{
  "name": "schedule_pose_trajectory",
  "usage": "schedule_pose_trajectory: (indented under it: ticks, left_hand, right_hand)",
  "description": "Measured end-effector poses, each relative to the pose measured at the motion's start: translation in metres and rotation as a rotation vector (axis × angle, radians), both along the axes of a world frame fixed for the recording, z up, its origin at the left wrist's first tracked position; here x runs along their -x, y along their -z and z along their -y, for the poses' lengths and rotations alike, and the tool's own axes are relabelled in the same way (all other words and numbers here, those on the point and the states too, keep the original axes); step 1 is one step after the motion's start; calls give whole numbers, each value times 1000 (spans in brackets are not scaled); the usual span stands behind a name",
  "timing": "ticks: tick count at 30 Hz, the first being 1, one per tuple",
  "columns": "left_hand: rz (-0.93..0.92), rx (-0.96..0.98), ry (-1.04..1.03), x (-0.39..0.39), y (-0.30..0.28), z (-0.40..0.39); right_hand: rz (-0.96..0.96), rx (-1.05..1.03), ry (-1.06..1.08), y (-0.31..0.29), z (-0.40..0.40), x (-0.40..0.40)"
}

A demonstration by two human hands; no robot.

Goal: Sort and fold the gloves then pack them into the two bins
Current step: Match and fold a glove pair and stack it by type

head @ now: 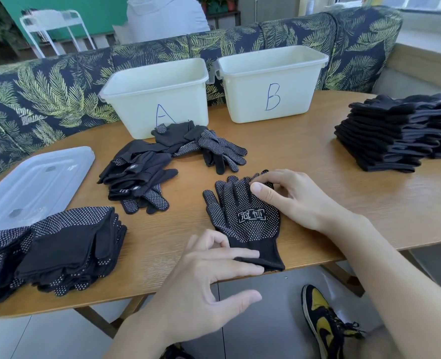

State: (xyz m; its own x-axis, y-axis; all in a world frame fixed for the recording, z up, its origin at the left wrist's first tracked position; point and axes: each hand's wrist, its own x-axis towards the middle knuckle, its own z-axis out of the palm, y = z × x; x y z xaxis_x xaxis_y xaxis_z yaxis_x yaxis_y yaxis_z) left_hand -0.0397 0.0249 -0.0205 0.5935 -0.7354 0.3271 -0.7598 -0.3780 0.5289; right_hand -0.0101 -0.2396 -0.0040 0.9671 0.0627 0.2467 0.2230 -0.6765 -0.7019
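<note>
Glove under my hands is the reference point: dotted, palm side up, flat at the near edge of the table, cuff toward me, fingers pointing away.

Right hand: fingers curled over the glove's fingertips, thumb pressing down on them; I read this as pinching the tips, ready to fold. Left hand: fingers straight, laid across the cuff and pinning it flat, thumb spread free off the table edge.

Progress, my judgement:
- Left of the glove, at the table's near left, a stack of folded dotted gloves. Done, not packed.
- Far right of the glove, a taller stack of folded plain dark gloves. Done, not packed.
- Beyond the glove, to its left, a loose unsorted heap of both kinds. Still to sort and fold.
- Behind that heap, bin A, and bin B straight beyond the glove. No gloves show above either rim; bottoms hidden, so contents not confirmed.
- A clear lid lies behind the dotted stack.

Folding looks mostly through; packing apparently not begun.
</note>
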Motion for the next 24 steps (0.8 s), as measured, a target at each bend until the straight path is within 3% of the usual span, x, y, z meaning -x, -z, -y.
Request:
schedule_pose_trajectory:
  ticks: [4, 10, 16, 20, 24]
  left_hand:
    - [-14, -3, -1, 1, -1, -1]
    - [-45, 3, -20, 2, -1, -1]
    - [-47, -28, -3, 2, 1, 0]
    - [-109, 192, -17, 0, -1, -2]
    - [-180, 365, -272, -8, -7, -3]
  right_hand:
    - [0, 86, 22, 7, 4, -5]
    - [-18, -43, 51, -3, 2, -2]
    - [-82, 192, 75, 10, 4, -8]
    - [8, 250, 159, 9, 0, -2]
    - [192, 306, 125, 9, -17, 8]
